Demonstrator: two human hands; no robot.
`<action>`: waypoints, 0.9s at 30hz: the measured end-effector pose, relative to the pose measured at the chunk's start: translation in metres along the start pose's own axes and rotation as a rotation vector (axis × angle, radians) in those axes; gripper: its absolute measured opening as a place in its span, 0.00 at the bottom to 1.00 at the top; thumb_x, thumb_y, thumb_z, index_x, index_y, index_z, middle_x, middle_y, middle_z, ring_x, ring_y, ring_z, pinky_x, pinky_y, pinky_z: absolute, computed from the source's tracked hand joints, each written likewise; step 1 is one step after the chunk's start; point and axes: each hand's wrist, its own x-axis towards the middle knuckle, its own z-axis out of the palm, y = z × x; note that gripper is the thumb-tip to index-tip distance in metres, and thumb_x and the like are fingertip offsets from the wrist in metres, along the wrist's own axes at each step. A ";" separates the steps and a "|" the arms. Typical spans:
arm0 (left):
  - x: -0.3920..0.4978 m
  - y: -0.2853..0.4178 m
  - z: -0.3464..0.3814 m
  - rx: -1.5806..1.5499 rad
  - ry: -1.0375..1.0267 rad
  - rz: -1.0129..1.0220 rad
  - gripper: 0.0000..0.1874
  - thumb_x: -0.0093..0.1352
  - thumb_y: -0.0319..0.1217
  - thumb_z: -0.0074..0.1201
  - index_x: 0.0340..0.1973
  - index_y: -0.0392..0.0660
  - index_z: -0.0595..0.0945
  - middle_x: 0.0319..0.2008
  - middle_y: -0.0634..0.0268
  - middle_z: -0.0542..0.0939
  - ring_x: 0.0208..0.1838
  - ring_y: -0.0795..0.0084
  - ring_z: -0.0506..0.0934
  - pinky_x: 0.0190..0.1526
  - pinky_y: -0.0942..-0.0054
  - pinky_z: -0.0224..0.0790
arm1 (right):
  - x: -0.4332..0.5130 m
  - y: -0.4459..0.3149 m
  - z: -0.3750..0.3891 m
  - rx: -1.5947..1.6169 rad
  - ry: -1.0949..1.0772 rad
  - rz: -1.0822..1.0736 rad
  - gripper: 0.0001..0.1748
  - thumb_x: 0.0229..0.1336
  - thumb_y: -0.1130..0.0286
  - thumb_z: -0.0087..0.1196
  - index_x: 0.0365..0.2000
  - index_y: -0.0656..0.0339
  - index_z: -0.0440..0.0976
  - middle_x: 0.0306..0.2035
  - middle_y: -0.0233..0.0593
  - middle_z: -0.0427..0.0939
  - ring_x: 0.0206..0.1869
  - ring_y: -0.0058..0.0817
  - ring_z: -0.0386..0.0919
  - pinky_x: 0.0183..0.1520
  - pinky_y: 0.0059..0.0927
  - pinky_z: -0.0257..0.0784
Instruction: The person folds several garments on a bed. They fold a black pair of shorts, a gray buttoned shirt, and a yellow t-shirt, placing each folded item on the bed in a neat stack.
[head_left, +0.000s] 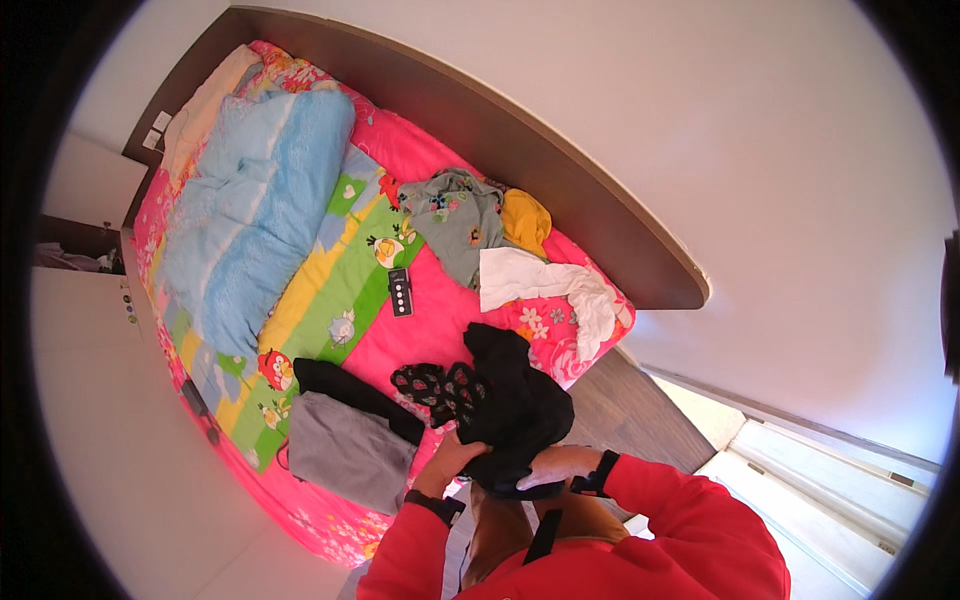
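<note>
A bunched black garment lies over the near edge of the bed, close to my body. My left hand grips its near left edge, thumb on top. On the near right side my right hand holds the same cloth, the fingers partly hidden by its folds. Just left of the garment rests a black patterned cloth with small red motifs. Farther left, a grey cloth lies flat, with another black cloth partly under it.
A grey floral garment, a yellow cloth and a white cloth lie near the brown headboard panel. A black box-like device sits mid-bed. A blue quilt covers the far side. Wooden floor shows at right.
</note>
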 end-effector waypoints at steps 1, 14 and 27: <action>0.004 0.009 0.004 0.044 0.011 0.006 0.27 0.55 0.24 0.60 0.52 0.38 0.75 0.44 0.65 0.80 0.46 0.71 0.77 0.50 0.71 0.70 | -0.002 0.003 0.000 -0.020 -0.009 0.040 0.38 0.57 0.36 0.45 0.35 0.69 0.75 0.30 0.58 0.76 0.33 0.48 0.75 0.38 0.44 0.66; 0.029 0.085 0.029 -0.052 -0.076 0.274 0.22 0.56 0.19 0.57 0.49 0.38 0.79 0.43 0.70 0.80 0.46 0.78 0.76 0.53 0.74 0.67 | 0.010 0.005 -0.035 0.111 0.684 -0.458 0.26 0.53 0.63 0.60 0.52 0.60 0.70 0.53 0.43 0.73 0.56 0.38 0.70 0.60 0.36 0.62; 0.037 0.051 0.031 -0.017 0.163 0.376 0.24 0.58 0.22 0.60 0.51 0.40 0.76 0.46 0.67 0.79 0.49 0.74 0.75 0.54 0.73 0.67 | -0.006 0.026 -0.037 1.911 0.576 -0.374 0.32 0.56 0.66 0.57 0.60 0.62 0.62 0.59 0.41 0.70 0.60 0.35 0.68 0.64 0.39 0.63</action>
